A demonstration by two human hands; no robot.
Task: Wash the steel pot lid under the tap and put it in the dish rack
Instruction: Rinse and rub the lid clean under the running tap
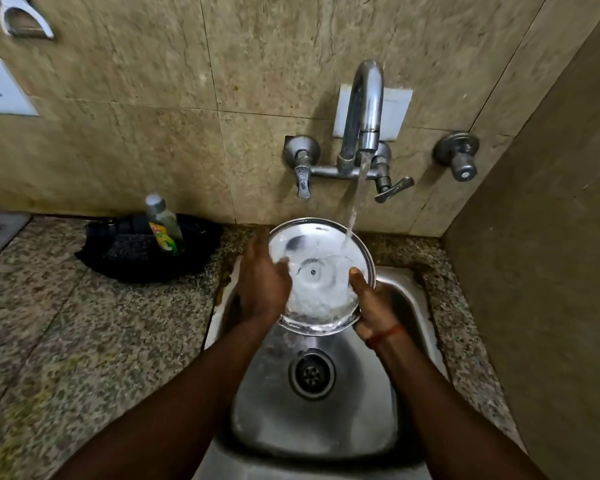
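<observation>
The round steel pot lid (317, 247) is held tilted over the steel sink (406, 299), its inner face toward me. Water runs from the wall tap (364, 109) onto the lid's upper right part. My right hand (373, 308) grips the lid's right edge, thumb on the inner face. My left hand (262, 284) lies against the lid's left side with its fingers reaching over the wet surface. No dish rack shows in this view.
A black tub (125, 254) with a green dish-soap bottle (163, 225) stands on the speckled granite counter (84, 341) left of the sink. The sink drain (311, 375) lies below the lid. A tiled side wall (551, 306) closes in the right.
</observation>
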